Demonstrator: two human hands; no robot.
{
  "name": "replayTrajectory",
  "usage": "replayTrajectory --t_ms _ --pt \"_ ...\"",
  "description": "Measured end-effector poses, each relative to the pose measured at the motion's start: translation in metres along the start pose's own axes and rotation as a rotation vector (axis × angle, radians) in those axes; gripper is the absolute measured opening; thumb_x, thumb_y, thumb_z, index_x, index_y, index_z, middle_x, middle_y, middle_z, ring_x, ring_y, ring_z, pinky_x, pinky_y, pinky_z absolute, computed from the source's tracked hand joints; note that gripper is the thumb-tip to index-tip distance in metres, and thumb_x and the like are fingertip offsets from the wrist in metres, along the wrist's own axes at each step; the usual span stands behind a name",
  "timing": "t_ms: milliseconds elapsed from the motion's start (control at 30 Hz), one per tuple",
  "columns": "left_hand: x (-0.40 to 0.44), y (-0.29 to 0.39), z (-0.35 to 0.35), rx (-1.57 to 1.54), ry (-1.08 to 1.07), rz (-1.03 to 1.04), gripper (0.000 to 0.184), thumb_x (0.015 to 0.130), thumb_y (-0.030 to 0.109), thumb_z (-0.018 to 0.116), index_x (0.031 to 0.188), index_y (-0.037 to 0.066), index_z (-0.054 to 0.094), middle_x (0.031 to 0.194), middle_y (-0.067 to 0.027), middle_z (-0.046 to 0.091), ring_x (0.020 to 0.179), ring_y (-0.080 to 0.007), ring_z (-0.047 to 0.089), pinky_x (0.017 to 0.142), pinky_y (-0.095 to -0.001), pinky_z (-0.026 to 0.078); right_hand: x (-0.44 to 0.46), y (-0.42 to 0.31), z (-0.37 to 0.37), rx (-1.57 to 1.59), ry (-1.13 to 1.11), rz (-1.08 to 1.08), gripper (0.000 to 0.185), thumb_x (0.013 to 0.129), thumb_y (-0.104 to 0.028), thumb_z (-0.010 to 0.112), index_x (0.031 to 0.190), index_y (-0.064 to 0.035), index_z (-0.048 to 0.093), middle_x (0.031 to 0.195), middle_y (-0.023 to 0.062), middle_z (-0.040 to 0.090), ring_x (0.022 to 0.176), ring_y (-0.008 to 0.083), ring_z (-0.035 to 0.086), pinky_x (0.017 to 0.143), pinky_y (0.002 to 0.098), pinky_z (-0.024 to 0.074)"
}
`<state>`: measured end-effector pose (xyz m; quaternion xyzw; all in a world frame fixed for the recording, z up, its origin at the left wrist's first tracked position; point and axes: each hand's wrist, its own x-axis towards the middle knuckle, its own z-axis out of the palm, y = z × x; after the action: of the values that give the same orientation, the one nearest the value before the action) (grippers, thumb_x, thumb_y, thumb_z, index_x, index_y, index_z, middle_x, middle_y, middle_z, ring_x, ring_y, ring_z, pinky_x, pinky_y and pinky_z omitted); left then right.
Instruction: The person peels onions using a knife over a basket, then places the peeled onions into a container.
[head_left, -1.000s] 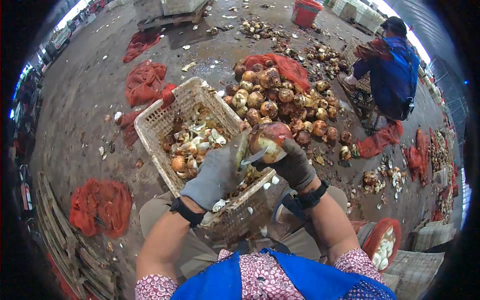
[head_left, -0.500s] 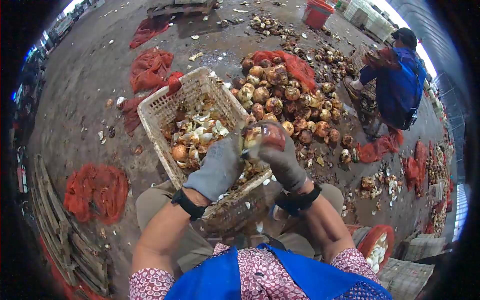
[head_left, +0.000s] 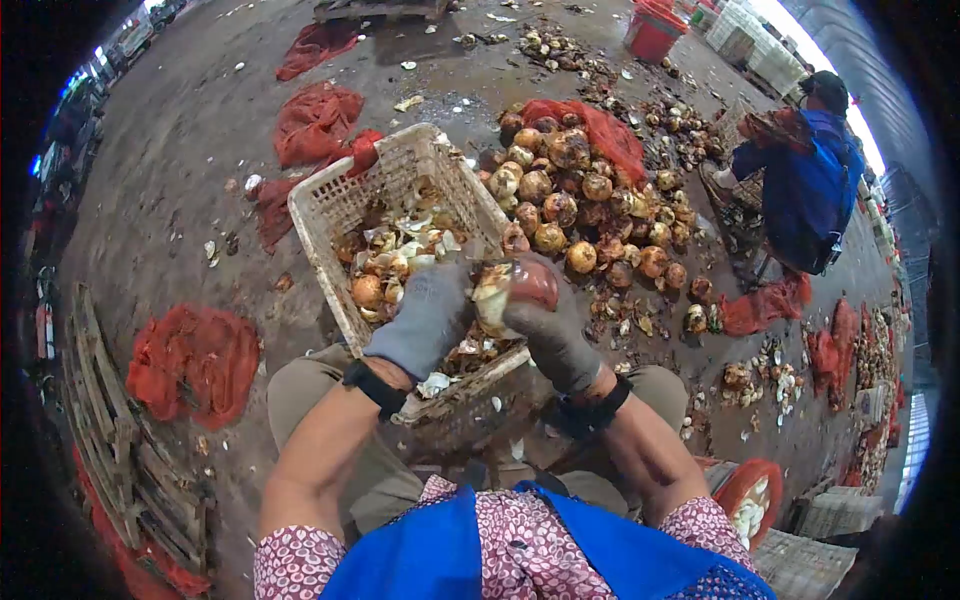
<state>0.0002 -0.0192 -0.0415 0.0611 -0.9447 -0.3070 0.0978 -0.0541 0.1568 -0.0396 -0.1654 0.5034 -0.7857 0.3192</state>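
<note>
Over the near end of a crate, my right hand (head_left: pixel 553 335) in a grey glove is closed around an onion (head_left: pixel 498 297). Its left part shows pale and peeled, while the right part keeps shiny brown-red skin. Right against the peeled side is my left hand (head_left: pixel 425 315), also gloved, with curled fingers smeared by motion; whatever is in them is hidden. Beneath both hands stands the dirty cream plastic crate (head_left: pixel 322 265), holding loose onion skins (head_left: pixel 405 245) and a brown onion (head_left: pixel 367 291).
A heap of unpeeled onions (head_left: pixel 560 210) lies beyond the crate, partly under red netting (head_left: pixel 610 140). A co-worker in blue (head_left: pixel 810 180) sits at the right. Wooden slats (head_left: pixel 110 440) and a red net sack (head_left: pixel 195 365) lie left. A red bucket (head_left: pixel 655 32) stands farther back.
My left hand has shifted slightly down and left from the onion. More pale peeled surface shows on the onion now. The whole view has shifted a little.
</note>
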Motion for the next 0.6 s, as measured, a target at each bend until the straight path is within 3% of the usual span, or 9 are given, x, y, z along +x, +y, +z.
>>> replayTrajectory --t_ms 67,133,200,267,367,433,467,533,600 --pt "-0.003 -0.005 -0.002 0.069 -0.153 -0.036 0.063 0.076 0.012 0.073 0.134 0.012 0.049 0.103 -0.0194 0.067 0.093 -0.0371 0.066 0.080 -0.0412 0.052 -0.004 -0.015 0.016 -0.179 0.013 0.004 0.063 0.073 -0.022 0.075 0.128 -0.0077 0.049 0.111 0.0027 0.060 0.100 0.0141 0.059 0.090 0.0303 0.0489" --pt "-0.010 -0.010 -0.001 -0.070 -0.055 -0.018 0.053 0.077 0.010 0.071 0.128 0.011 0.055 0.104 -0.0180 0.068 0.095 -0.0340 0.066 0.083 -0.0394 0.052 -0.003 -0.008 0.010 -0.113 -0.050 0.082 0.060 0.073 -0.024 0.073 0.126 -0.0056 0.050 0.113 0.0036 0.060 0.101 0.0160 0.060 0.093 0.0320 0.0477" --pt "-0.013 -0.017 -0.004 -0.018 -0.019 -0.003 0.036 0.077 0.011 0.066 0.112 0.004 0.056 0.096 -0.0238 0.065 0.092 -0.0402 0.064 0.079 -0.0470 0.051 -0.004 -0.009 0.019 0.202 -0.142 0.135 0.058 0.074 -0.026 0.070 0.124 -0.0031 0.051 0.115 0.0050 0.060 0.102 0.0189 0.061 0.095 0.0333 0.0477" --pt "-0.011 -0.022 -0.004 -0.121 -0.122 0.036 0.023 0.078 0.010 0.063 0.100 0.003 0.062 0.097 -0.0243 0.064 0.093 -0.0409 0.063 0.079 -0.0475 0.051 0.004 -0.006 0.014 0.229 -0.233 0.202 0.059 0.075 -0.030 0.069 0.124 -0.0019 0.052 0.116 0.0085 0.061 0.106 0.0218 0.061 0.096 0.0339 0.0471" --pt "-0.017 -0.016 -0.011 -0.175 -0.088 -0.071 0.025 0.078 0.010 0.063 0.102 0.003 0.061 0.097 -0.0251 0.064 0.092 -0.0405 0.063 0.078 -0.0476 0.051 0.002 -0.009 0.024 0.150 -0.214 0.242 0.062 0.074 -0.031 0.070 0.126 -0.0018 0.052 0.116 0.0092 0.062 0.106 0.0220 0.062 0.096 0.0334 0.0472" --pt "-0.017 -0.015 -0.024 0.096 -0.010 0.049 0.040 0.076 0.018 0.067 0.115 0.008 0.063 0.096 -0.0190 0.067 0.088 -0.0366 0.065 0.078 -0.0415 0.052 0.002 -0.005 0.028 0.272 -0.300 0.276 0.067 0.071 -0.031 0.071 0.127 -0.0012 0.051 0.116 0.0092 0.063 0.106 0.0214 0.062 0.096 0.0325 0.0472" --pt "-0.013 -0.017 -0.031 0.100 0.032 0.134 0.044 0.075 0.021 0.069 0.116 0.008 0.061 0.091 -0.0209 0.065 0.084 -0.0393 0.064 0.074 -0.0433 0.052 0.000 -0.005 0.029 0.278 -0.300 0.281 0.067 0.071 -0.031 0.071 0.127 -0.0012 0.051 0.116 0.0092 0.063 0.106 0.0214 0.062 0.096 0.0325 0.0472" --pt "-0.010 -0.030 -0.039 0.165 -0.248 -0.087 0.024 0.080 0.009 0.061 0.102 0.001 0.058 0.103 -0.0285 0.062 0.090 -0.0420 0.063 0.078 -0.0472 0.052 -0.002 -0.013 0.029 0.080 -0.381 0.311 0.071 0.069 -0.032 0.073 0.128 -0.0004 0.050 0.116 0.0098 0.063 0.107 0.0212 0.062 0.096 0.0336 0.0476" --pt "-0.018 -0.062 -0.023 0.196 -0.212 -0.100 0.027 0.082 0.010 0.061 0.108 0.002 0.059 0.099 -0.0238 0.064 0.087 -0.0374 0.064 0.076 -0.0437 0.052 0.001 -0.012 0.017 0.033 -0.468 0.221 0.068 0.072 -0.030 0.071 0.130 -0.0004 0.049 0.118 0.0109 0.062 0.107 0.0220 0.062 0.098 0.0354 0.0479"
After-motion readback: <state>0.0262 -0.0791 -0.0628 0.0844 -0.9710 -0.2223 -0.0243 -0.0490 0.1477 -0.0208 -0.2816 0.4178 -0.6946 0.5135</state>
